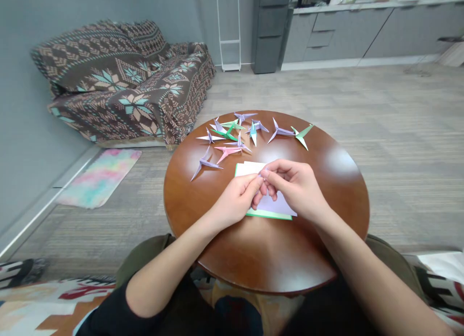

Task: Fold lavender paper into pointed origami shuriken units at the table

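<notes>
My left hand (239, 195) and my right hand (295, 183) meet above the near middle of the round table. Their thumbs and fingertips pinch a small folded lilac paper (260, 177), mostly hidden by the fingers. Under my hands lies a stack of paper sheets (242, 168), white with a green edge. A lilac sheet (277, 206) shows on its near right part. Beyond my hands sit several folded paper cranes, among them a pink one (227, 151), a lilac one (205, 164) at the left and a green-and-white one (301, 135) at the right.
The brown round table (337, 196) stands close in front of my knees. A sofa with a patterned cover (126, 84) is at the back left, near a pastel mat (101, 178) on the floor. Grey cabinets (340, 34) line the far wall.
</notes>
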`<state>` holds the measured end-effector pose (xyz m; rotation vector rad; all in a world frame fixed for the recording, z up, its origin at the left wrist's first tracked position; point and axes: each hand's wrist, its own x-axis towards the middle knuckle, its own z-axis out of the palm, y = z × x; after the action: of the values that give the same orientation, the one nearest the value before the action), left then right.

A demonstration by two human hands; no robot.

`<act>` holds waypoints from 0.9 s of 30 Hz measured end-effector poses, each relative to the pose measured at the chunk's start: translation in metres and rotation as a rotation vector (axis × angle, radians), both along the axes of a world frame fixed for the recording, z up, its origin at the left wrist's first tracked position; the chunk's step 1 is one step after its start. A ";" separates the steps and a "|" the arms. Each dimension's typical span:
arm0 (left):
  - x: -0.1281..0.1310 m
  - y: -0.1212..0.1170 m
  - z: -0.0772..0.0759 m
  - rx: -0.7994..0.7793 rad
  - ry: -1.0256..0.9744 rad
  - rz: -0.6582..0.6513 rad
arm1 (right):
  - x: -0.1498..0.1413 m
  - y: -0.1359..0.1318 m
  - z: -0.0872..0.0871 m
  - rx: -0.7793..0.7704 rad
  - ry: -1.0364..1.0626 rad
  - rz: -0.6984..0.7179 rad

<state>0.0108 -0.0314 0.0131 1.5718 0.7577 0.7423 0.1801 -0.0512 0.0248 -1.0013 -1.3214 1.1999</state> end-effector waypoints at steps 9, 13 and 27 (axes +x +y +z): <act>-0.001 0.003 -0.007 -0.100 -0.050 0.007 | 0.001 0.003 -0.004 0.003 0.010 -0.021; -0.001 0.003 -0.007 -0.067 -0.052 -0.003 | 0.001 0.001 -0.002 -0.004 -0.021 -0.021; -0.004 0.002 0.001 -0.267 -0.169 -0.106 | 0.006 0.003 -0.002 0.026 -0.104 -0.062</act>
<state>0.0066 -0.0297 0.0138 1.2801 0.6166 0.6581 0.1864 -0.0481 0.0229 -1.0905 -1.3731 1.0945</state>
